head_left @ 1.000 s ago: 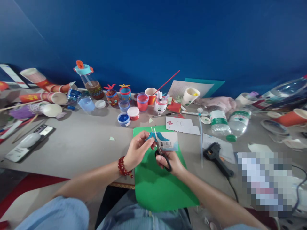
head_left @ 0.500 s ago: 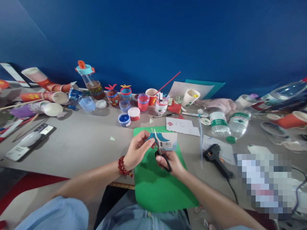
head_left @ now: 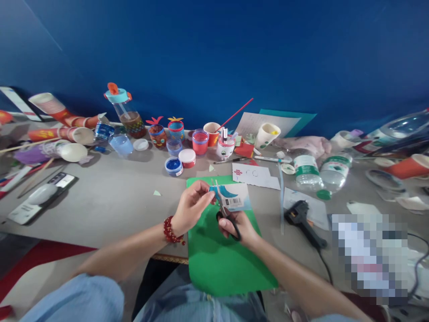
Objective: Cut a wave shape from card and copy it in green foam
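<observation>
My left hand [head_left: 194, 203], with a red bead bracelet at the wrist, pinches the left end of a printed card [head_left: 241, 196]. The card is white and pale blue, with a darker blue curved shape and a barcode. In my right hand [head_left: 239, 227] are black-handled scissors [head_left: 221, 209], my fingers through the loops. Their blades point away from me, slightly apart, and cross the card just right of my left fingertips. Both hands are above a green sheet [head_left: 228, 264] that hangs over the table's front edge.
Paint jars, including a blue one [head_left: 174, 166], and decorated cups [head_left: 157, 135] stand behind my hands. To the right lie a glue gun [head_left: 303, 221] with its cord and cut plastic bottles [head_left: 306, 170]. A phone [head_left: 63, 180] and paper cups [head_left: 82, 135] are at left.
The card's right part has tilted and shifted slightly to the right. Both hands keep nearly the same place and the same hold.
</observation>
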The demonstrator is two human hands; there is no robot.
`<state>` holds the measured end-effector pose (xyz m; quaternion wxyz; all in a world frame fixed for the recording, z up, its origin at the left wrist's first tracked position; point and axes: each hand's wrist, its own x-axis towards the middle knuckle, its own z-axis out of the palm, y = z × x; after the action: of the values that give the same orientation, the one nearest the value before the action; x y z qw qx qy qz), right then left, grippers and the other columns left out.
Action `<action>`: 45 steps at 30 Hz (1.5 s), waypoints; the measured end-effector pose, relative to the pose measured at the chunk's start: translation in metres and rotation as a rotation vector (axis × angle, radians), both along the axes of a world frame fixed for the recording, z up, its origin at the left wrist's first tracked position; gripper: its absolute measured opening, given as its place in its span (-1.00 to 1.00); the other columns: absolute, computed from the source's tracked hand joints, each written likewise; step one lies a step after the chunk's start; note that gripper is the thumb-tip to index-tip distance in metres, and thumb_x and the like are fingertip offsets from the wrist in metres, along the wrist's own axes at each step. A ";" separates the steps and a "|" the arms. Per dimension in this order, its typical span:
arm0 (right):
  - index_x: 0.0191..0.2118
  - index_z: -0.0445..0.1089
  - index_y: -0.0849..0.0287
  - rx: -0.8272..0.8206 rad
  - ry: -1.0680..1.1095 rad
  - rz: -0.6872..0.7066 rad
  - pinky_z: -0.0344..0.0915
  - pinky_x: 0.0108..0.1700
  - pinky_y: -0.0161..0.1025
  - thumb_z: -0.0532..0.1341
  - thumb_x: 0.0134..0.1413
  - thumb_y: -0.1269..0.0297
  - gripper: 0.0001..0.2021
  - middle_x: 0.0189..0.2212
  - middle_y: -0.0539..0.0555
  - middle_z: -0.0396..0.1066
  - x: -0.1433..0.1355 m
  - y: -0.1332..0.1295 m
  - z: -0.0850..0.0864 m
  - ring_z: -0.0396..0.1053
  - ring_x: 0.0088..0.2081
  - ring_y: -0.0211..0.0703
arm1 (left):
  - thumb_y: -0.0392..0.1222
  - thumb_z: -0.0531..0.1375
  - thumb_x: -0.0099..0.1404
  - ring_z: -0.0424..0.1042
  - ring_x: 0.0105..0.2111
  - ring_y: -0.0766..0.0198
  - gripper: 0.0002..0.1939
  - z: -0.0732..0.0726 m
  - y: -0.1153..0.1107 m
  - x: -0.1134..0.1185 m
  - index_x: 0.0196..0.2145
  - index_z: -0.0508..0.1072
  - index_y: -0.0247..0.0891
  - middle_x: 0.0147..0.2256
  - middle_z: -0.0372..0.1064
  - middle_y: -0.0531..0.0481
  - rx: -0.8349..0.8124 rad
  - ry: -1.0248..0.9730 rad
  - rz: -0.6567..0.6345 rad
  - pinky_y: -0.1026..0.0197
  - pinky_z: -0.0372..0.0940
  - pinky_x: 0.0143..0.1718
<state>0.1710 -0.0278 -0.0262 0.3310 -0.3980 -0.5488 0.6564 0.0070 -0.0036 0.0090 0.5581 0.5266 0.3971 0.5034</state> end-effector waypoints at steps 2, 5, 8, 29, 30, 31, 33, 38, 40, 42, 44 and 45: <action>-0.42 0.21 0.18 0.004 -0.013 0.001 -0.02 -0.67 -0.37 0.22 -0.17 -0.28 -0.45 -0.74 -0.12 0.14 0.000 0.000 0.001 0.08 -0.72 -0.36 | -0.10 0.18 0.25 0.30 -0.48 0.37 -0.79 0.000 0.000 0.001 -0.40 0.28 -0.27 -0.52 0.28 0.09 -0.006 -0.007 0.001 0.29 0.21 -0.39; -0.45 0.21 0.19 0.018 -0.027 -0.007 -0.05 -0.67 -0.37 0.21 -0.16 -0.29 -0.45 -0.75 -0.12 0.12 0.000 0.000 0.000 0.07 -0.72 -0.37 | -0.10 0.18 0.25 0.30 -0.48 0.37 -0.79 0.000 0.000 0.001 -0.41 0.28 -0.27 -0.52 0.29 0.09 -0.016 -0.014 -0.002 0.29 0.21 -0.39; -0.50 0.20 0.19 0.030 -0.041 -0.015 -0.07 -0.67 -0.38 0.19 -0.13 -0.29 -0.45 -0.76 -0.10 0.13 0.001 -0.001 -0.004 0.06 -0.72 -0.37 | -0.12 0.17 0.26 0.31 -0.47 0.36 -0.81 -0.001 0.000 0.001 -0.40 0.28 -0.27 -0.51 0.31 0.07 -0.009 0.019 0.006 0.28 0.21 -0.38; -0.60 0.17 0.17 0.061 -0.112 0.007 -0.04 -0.67 -0.38 0.19 -0.11 -0.28 -0.46 -0.78 -0.09 0.14 0.002 0.000 -0.007 0.08 -0.73 -0.37 | -0.15 0.16 0.26 0.31 -0.45 0.35 -0.84 0.002 0.001 -0.005 -0.40 0.33 -0.28 -0.49 0.30 0.06 0.037 0.056 -0.005 0.30 0.20 -0.39; -0.57 0.19 0.17 0.046 -0.093 0.010 -0.02 -0.67 -0.38 0.20 -0.12 -0.28 -0.46 -0.77 -0.09 0.15 0.002 0.000 -0.007 0.09 -0.73 -0.36 | -0.15 0.16 0.27 0.30 -0.46 0.35 -0.84 0.002 0.001 -0.005 -0.40 0.33 -0.29 -0.50 0.31 0.06 0.030 0.060 -0.011 0.30 0.20 -0.40; -0.54 0.20 0.18 0.037 -0.069 0.011 -0.01 -0.67 -0.38 0.21 -0.13 -0.28 -0.47 -0.77 -0.09 0.17 0.001 0.000 -0.006 0.10 -0.73 -0.36 | -0.15 0.16 0.27 0.30 -0.47 0.36 -0.84 0.002 0.002 -0.005 -0.41 0.33 -0.29 -0.50 0.31 0.06 0.023 0.063 -0.018 0.30 0.20 -0.41; -0.47 0.23 0.19 0.029 -0.015 0.012 0.01 -0.66 -0.38 0.22 -0.14 -0.26 -0.48 -0.75 -0.10 0.18 0.001 0.000 -0.006 0.10 -0.72 -0.36 | -0.15 0.15 0.27 0.29 -0.48 0.36 -0.84 0.001 0.001 -0.005 -0.41 0.33 -0.29 -0.51 0.31 0.06 0.018 0.069 -0.026 0.30 0.20 -0.41; -0.32 0.26 0.21 0.012 0.036 0.009 0.03 -0.66 -0.38 0.25 -0.13 -0.22 -0.47 -0.71 -0.12 0.19 0.001 0.000 -0.007 0.11 -0.71 -0.36 | -0.15 0.15 0.27 0.30 -0.48 0.36 -0.83 0.000 0.000 -0.003 -0.41 0.32 -0.29 -0.51 0.31 0.06 0.008 0.065 -0.037 0.30 0.20 -0.41; -0.28 0.27 0.22 0.009 0.034 0.005 0.03 -0.66 -0.37 0.24 -0.13 -0.23 -0.45 -0.72 -0.12 0.18 0.001 -0.001 -0.007 0.11 -0.72 -0.35 | -0.14 0.15 0.28 0.30 -0.48 0.36 -0.83 0.001 0.000 -0.002 -0.41 0.32 -0.29 -0.51 0.31 0.06 0.007 0.065 -0.031 0.29 0.21 -0.41; -0.27 0.27 0.23 0.009 0.036 -0.002 0.03 -0.67 -0.37 0.23 -0.13 -0.24 -0.44 -0.73 -0.13 0.17 0.001 -0.001 -0.008 0.09 -0.72 -0.36 | -0.15 0.15 0.28 0.30 -0.48 0.36 -0.83 0.002 -0.001 -0.002 -0.41 0.32 -0.29 -0.51 0.31 0.05 0.014 0.072 -0.027 0.29 0.21 -0.40; -0.28 0.27 0.23 0.010 0.036 -0.005 0.01 -0.68 -0.38 0.22 -0.13 -0.25 -0.44 -0.74 -0.13 0.16 0.001 -0.002 -0.008 0.07 -0.73 -0.37 | -0.14 0.15 0.28 0.31 -0.47 0.35 -0.83 0.002 -0.001 -0.002 -0.41 0.32 -0.29 -0.50 0.32 0.05 0.025 0.087 -0.020 0.28 0.22 -0.40; -0.30 0.28 0.23 0.012 0.032 -0.004 0.00 -0.68 -0.38 0.22 -0.12 -0.25 -0.44 -0.74 -0.13 0.16 0.001 -0.002 -0.008 0.06 -0.73 -0.37 | -0.14 0.14 0.28 0.31 -0.47 0.35 -0.82 0.002 -0.001 -0.002 -0.41 0.32 -0.29 -0.50 0.32 0.04 0.030 0.097 -0.015 0.28 0.22 -0.39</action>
<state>0.1722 -0.0300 -0.0337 0.3435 -0.3862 -0.5466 0.6589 0.0053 -0.0049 0.0107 0.5341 0.5614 0.4123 0.4791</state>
